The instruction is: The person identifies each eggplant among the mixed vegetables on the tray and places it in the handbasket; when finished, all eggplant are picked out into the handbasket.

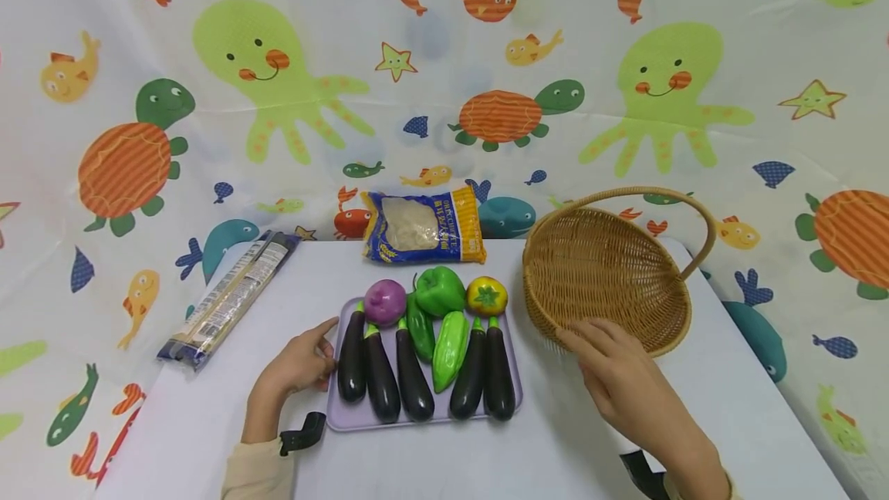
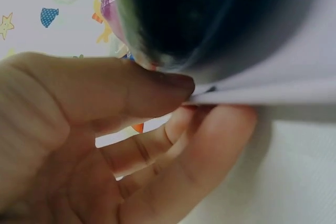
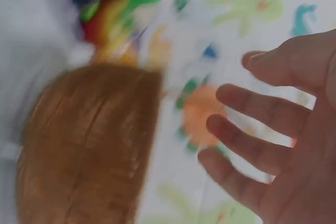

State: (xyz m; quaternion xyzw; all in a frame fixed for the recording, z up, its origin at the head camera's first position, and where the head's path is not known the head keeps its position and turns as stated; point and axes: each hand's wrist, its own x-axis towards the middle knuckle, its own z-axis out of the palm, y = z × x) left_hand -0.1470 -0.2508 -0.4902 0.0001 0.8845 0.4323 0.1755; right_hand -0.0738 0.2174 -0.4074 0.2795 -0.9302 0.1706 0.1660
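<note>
1. Tray [image 1: 515, 346] — lilac, at table [image 1: 208, 423] centre, bearing five aubergines [image 1: 413, 373], peppers and an onion.
2. My left hand [image 1: 300, 365] pinches the tray's left edge: thumb on top, fingers beneath, as the left wrist view shows.
3. My right hand [image 1: 614, 373] hovers by the basket [image 1: 604, 276] rim, fingers spread, grasping nothing.
4. Basket — tilted, right of the tray.
5. Rice bag [image 1: 424, 228] behind; noodle packet [image 1: 232, 295] far left.

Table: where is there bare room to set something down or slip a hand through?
Bare table runs along the near edge between the hands, left of the tray toward the noodle pack, and right of the basket. The tray is packed; between it and the basket the gap is narrow.
</note>
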